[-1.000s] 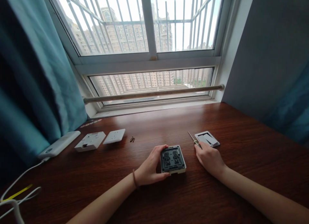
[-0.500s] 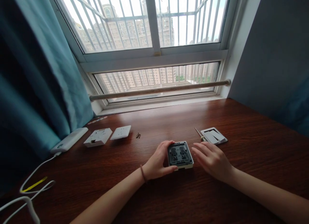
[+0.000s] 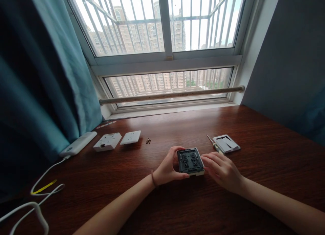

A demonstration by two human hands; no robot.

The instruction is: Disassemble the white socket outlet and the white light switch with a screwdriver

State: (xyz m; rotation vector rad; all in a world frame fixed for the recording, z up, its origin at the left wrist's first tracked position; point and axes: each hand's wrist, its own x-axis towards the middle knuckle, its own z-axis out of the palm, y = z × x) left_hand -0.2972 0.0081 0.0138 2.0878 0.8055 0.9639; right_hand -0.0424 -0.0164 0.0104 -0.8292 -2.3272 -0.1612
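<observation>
A square wall switch module [image 3: 190, 161] lies back side up on the dark wooden table [image 3: 193, 208], its grey inner parts showing. My left hand [image 3: 169, 169] grips its left edge, thumb at the front and fingers curled over the far side. My right hand [image 3: 223, 170] rests at its right edge with the fingers stretched out and touching it. A small screwdriver [image 3: 212, 143] lies just beyond my right hand. Beside the screwdriver lies a white switch cover plate [image 3: 226, 143].
At the left of the table are a white box part [image 3: 107, 141], a white socket plate [image 3: 130, 137], two small screws [image 3: 148, 140], a white power bank [image 3: 78, 144] with a white cable [image 3: 38, 191]. A teal curtain [image 3: 38, 79] hangs left; the window sill runs behind.
My right hand left the screwdriver and moved left to the switch module's right edge. My left hand kept its hold. The camera view shifted slightly left.
</observation>
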